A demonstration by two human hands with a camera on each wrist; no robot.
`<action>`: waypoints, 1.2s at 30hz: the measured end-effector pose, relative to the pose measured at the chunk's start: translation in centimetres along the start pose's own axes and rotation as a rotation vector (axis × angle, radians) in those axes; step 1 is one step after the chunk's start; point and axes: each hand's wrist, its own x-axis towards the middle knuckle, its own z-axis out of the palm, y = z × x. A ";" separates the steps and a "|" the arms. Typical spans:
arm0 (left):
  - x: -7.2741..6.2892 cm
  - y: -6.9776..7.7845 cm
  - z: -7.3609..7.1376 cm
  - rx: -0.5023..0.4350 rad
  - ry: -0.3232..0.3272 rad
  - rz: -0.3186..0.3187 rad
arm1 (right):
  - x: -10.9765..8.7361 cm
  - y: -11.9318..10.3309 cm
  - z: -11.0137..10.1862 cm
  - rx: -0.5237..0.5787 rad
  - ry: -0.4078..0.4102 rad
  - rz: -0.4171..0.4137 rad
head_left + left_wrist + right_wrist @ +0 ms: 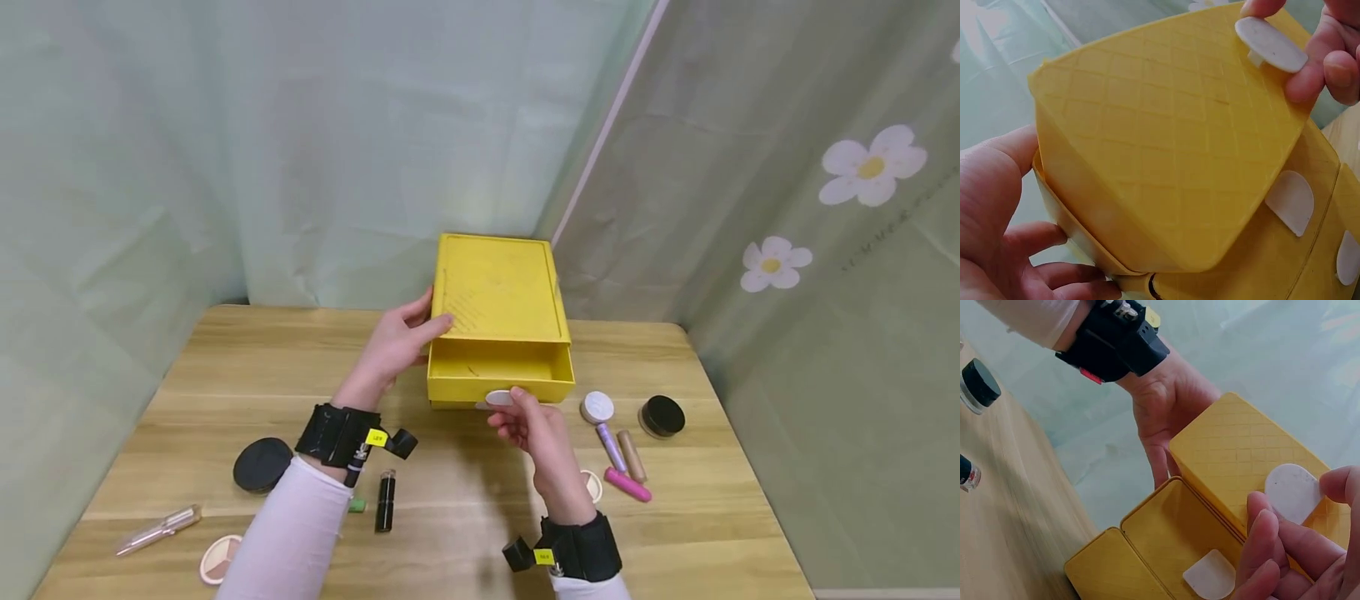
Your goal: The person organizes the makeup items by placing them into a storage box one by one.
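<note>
Closest to me, my pale sleeves (288, 533) end at black wrist straps (583, 546), with a three-toned round palette (220, 559) and a slim clear-and-pink tube (159, 531) lying off to my left on the wooden table (442, 554). A little farther up lie a black upright-looking cylinder (386, 501), a small green thing (357, 505) mostly hidden by my left arm, and a black round compact (262, 465). Beyond my right wrist are a second palette (592, 486), partly covered, then a magenta tube (628, 484), a tan tube (632, 456) and a purple tube (611, 447), with a white-lidded jar (597, 407) and a black-lidded jar (662, 415) past them. My right hand (538, 429) pinches the white handle (498, 398) between thumb and fingers, at the front of the top drawer (461, 389), which sits partway out of the yellow box (501, 283). My left hand (397, 337) grasps the box's left side, thumb over the top edge, fingers down the wall. Below that drawer, the box's lower fronts carry white pulls (1294, 201). The box stands at the table's far side, before a pale green curtain (375, 167).
</note>
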 end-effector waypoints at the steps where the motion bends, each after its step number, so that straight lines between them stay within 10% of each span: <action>1: 0.0 0.1 0.0 -0.002 0.004 0.002 | -0.1 0.0 0.0 -0.001 -0.005 -0.005; 36: -0.3 0.3 0.4 -0.014 0.018 0.029 | -1.9 -0.5 -0.4 -0.031 -0.022 -0.020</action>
